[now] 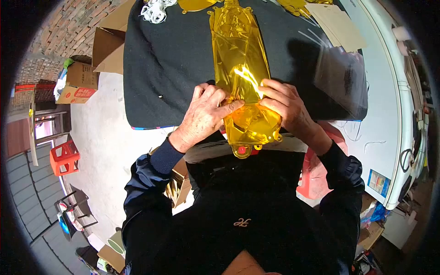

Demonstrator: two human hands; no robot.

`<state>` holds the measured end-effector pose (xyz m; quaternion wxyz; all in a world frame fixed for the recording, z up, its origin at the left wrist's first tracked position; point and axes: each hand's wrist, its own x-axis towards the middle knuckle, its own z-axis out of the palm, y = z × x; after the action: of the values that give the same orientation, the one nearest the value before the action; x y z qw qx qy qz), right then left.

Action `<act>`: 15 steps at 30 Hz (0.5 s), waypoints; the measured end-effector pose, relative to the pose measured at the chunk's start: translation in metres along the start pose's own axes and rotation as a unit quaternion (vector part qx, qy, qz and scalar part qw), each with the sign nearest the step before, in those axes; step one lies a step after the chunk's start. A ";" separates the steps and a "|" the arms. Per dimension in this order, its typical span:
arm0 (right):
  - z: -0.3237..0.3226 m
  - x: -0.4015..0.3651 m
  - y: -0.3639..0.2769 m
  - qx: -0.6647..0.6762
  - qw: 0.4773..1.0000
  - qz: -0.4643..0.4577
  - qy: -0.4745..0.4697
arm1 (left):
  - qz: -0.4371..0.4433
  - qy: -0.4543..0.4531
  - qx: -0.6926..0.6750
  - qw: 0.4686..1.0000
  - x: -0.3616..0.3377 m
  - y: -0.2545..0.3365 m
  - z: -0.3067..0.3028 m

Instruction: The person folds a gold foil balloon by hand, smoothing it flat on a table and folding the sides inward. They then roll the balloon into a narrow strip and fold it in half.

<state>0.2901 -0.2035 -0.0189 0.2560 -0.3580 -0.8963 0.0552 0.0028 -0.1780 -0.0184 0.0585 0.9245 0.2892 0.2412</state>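
A long, shiny gold foil piece lies lengthwise over the black cloth, its near end reaching past the table's front edge toward my body. Small round tabs stand along that end. My left hand grips the foil's left side, thumb pressed across its surface and the other fingers curled. On the right side my right hand rests with bent fingers on the foil, its fingertips pressing the film. Bright glare covers the foil between the two hands.
White strings and more gold foil lie at the table's far edge. Cards and clear plastic bags are at the right. Cardboard boxes and a red stool stand on the left floor.
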 end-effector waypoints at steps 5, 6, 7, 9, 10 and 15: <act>0.000 0.002 0.008 0.019 0.998 -0.022 -0.061 | -0.003 0.000 -0.017 1.000 0.002 0.002 -0.001; 0.001 0.003 0.008 0.032 0.997 -0.019 -0.065 | -0.002 0.000 -0.026 1.000 0.006 0.004 -0.004; 0.001 0.004 0.009 0.046 0.996 -0.017 -0.069 | -0.002 0.000 -0.034 0.999 0.008 0.004 -0.005; 0.001 0.004 0.010 0.060 0.995 -0.013 -0.076 | 0.003 -0.018 -0.066 0.998 0.006 0.000 0.000; 0.001 0.004 0.011 0.060 0.995 -0.012 -0.079 | 0.006 -0.027 -0.083 0.996 0.005 -0.002 0.001; -0.004 0.008 0.003 0.070 0.997 -0.010 -0.013 | 0.006 -0.024 -0.096 0.995 0.005 -0.001 0.000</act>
<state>0.2889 -0.1966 -0.0135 0.2689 -0.3297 -0.8970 0.1199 0.0059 -0.1741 -0.0162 0.1522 0.9218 0.2580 0.2460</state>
